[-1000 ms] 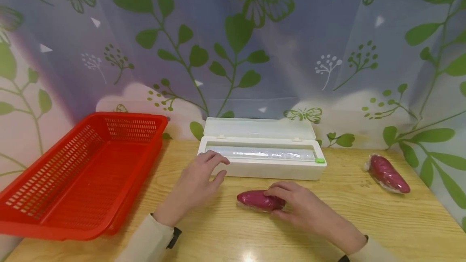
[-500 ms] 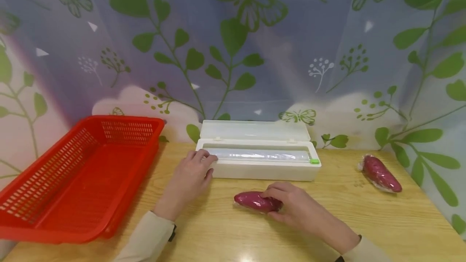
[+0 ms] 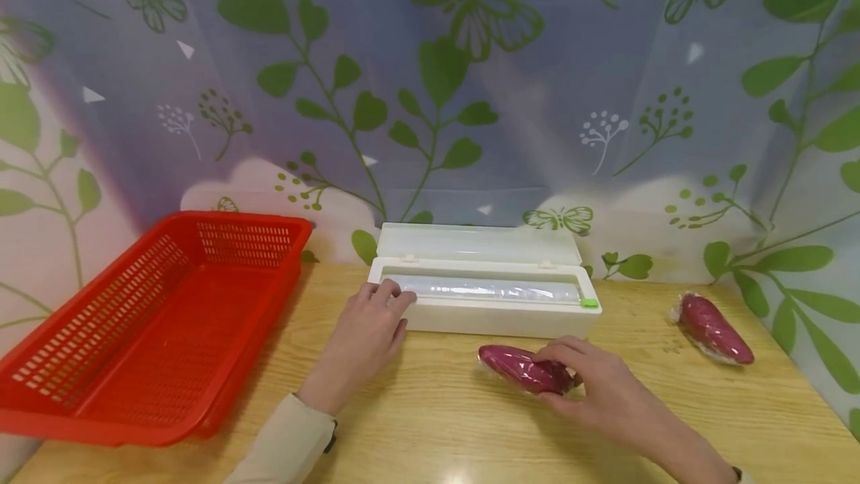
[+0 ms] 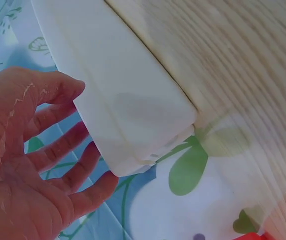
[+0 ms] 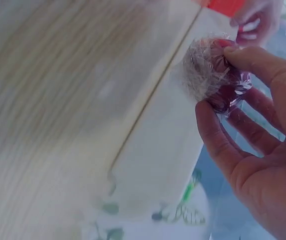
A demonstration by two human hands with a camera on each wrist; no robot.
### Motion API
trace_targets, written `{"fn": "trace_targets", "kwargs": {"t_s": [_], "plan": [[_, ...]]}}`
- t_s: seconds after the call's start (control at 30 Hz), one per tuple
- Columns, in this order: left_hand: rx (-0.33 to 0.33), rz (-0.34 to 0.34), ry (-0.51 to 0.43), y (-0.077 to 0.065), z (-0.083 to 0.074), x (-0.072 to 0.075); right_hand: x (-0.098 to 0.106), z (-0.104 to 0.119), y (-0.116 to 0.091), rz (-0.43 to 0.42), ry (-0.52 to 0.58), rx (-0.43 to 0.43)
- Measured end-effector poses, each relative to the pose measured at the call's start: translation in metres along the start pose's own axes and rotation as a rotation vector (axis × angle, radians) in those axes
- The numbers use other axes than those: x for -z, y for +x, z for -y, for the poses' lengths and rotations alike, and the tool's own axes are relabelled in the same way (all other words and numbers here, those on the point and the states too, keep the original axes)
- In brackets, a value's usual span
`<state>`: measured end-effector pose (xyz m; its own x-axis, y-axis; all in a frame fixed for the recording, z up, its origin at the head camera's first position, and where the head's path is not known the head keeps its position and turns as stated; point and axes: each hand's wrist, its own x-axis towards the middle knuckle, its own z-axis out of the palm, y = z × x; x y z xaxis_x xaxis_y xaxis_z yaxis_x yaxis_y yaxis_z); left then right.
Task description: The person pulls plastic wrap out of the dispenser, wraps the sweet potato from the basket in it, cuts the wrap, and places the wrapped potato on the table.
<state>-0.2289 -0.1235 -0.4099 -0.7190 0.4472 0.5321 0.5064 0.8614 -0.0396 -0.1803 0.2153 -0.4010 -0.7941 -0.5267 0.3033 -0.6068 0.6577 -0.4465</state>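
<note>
My right hand [image 3: 608, 394] grips a purple sweet potato [image 3: 520, 368] in clear plastic film, thumb on one side and fingers on the other, over the table in front of the dispenser. In the right wrist view, crumpled film covers the near end of this sweet potato [image 5: 215, 75]. At the left end of a white cling film dispenser [image 3: 497, 320], my left hand [image 3: 366, 327] rests its fingertips on the front rim. The dispenser's lid [image 3: 477, 243] is raised, showing the film roll [image 3: 490, 288] inside. In the left wrist view, loosely bent fingers touch the dispenser's edge [image 4: 118, 100].
A red plastic basket [image 3: 251, 353] stands on the left of the wooden table [image 3: 416, 432]. Another wrapped sweet potato [image 3: 714, 329] lies at the far right. A green slider [image 3: 589, 303] sits at the dispenser's right end. A patterned curtain [image 3: 510, 95] hangs behind the table.
My right hand has shifted the sweet potato to the right and tilted it slightly. My left hand has moved from hovering by the dispenser to resting on its front rim.
</note>
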Motion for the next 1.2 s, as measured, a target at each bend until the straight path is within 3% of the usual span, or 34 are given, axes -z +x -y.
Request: {"fn": "trace_targets", "kwargs": {"t_s": [0.17,0.4,0.63,0.77,1.2], "plan": [[0.01,0.018,0.01,-0.001,-0.002,0.0,0.015,-0.011,-0.013,-0.103,-0.058,0.012],[0.02,0.036,0.03,-0.003,-0.003,-0.001,0.032,-0.027,-0.033,-0.154,-0.127,-0.091],[0.023,0.043,0.033,-0.002,-0.004,-0.001,0.044,-0.046,-0.052,-0.24,-0.193,-0.061],[0.026,0.038,0.035,-0.002,-0.004,-0.002,0.054,-0.053,-0.058,-0.255,-0.224,-0.076],[0.032,0.052,0.04,-0.002,-0.006,0.0,0.078,-0.088,-0.073,-0.267,-0.283,-0.265]]}}
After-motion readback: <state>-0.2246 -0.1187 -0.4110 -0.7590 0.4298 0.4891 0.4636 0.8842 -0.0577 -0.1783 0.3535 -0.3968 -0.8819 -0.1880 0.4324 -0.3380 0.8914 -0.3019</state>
